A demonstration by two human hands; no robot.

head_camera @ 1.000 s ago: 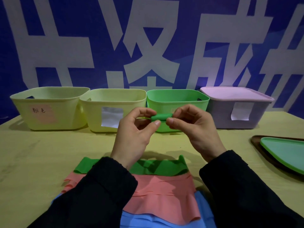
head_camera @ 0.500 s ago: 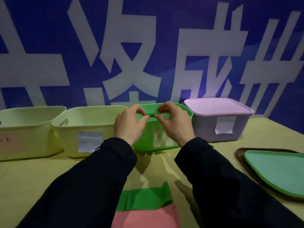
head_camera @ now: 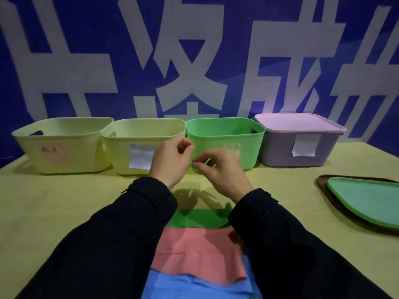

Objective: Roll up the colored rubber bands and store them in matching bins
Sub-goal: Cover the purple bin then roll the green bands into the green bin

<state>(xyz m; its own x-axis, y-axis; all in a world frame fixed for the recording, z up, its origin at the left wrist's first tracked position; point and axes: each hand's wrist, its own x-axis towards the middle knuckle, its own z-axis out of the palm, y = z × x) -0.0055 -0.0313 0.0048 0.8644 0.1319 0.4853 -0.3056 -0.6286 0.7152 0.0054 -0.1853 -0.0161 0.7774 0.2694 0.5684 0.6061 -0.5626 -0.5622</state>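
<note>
The green bin [head_camera: 248, 145] stands third from the left in the back row, and its floor is hidden from me. My left hand [head_camera: 170, 162] and my right hand [head_camera: 220, 171] hover close together in front of its front wall, below the rim. Their fingers are loosely curled and I see no rolled band in either. On the table between my sleeves a flat green band [head_camera: 194, 219] lies farthest from me. A pink band [head_camera: 194, 251] comes after it, and a blue band [head_camera: 194, 288] is nearest.
Two pale yellow bins [head_camera: 64, 147] [head_camera: 140, 137] stand left of the green one. A purple bin [head_camera: 298, 152] with a shut lid stands to its right. At the right edge a green lid [head_camera: 367, 201] lies on a brown tray [head_camera: 322, 183].
Both hands held a rolled green band and carried it up over the green bin. They have now dropped back in front of the bin, and the roll is out of sight.
</note>
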